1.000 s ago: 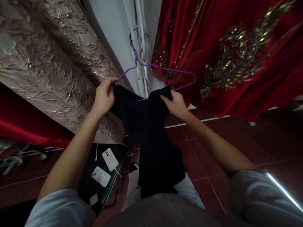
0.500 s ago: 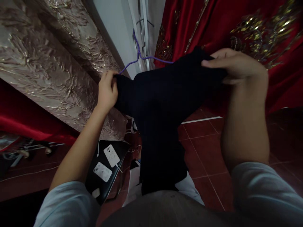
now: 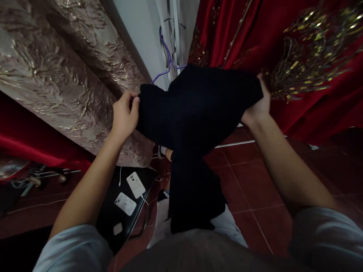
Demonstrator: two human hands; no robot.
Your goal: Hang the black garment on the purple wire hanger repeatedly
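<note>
A dark navy or black garment, apparently a shirt point(image 3: 195, 109), is stretched between my two hands and hangs down toward my lap. My left hand point(image 3: 125, 113) pinches its left upper edge between thumb and fingers. At the opposite end my right hand point(image 3: 260, 105) grips the cloth, thumb at the edge and the other fingers mostly behind it. A purple hanger point(image 3: 169, 60) has its neck and part of its arms showing above the cloth; the rest is hidden by the garment.
Embossed pinkish fabric point(image 3: 76, 71) hangs at left, red cloth with gold sequins point(image 3: 317, 49) at right. A white metal rack point(image 3: 175, 34) stands behind the hanger. On a black seat point(image 3: 109, 217) lie two phones point(image 3: 135, 184) and a small white item point(image 3: 117, 228). Red tiles point(image 3: 244, 177) cover the floor.
My right hand has come left and lower, turning palm-up under the cloth's right end. The right part of the garment has shifted and covers more of the hanger's right arm.
</note>
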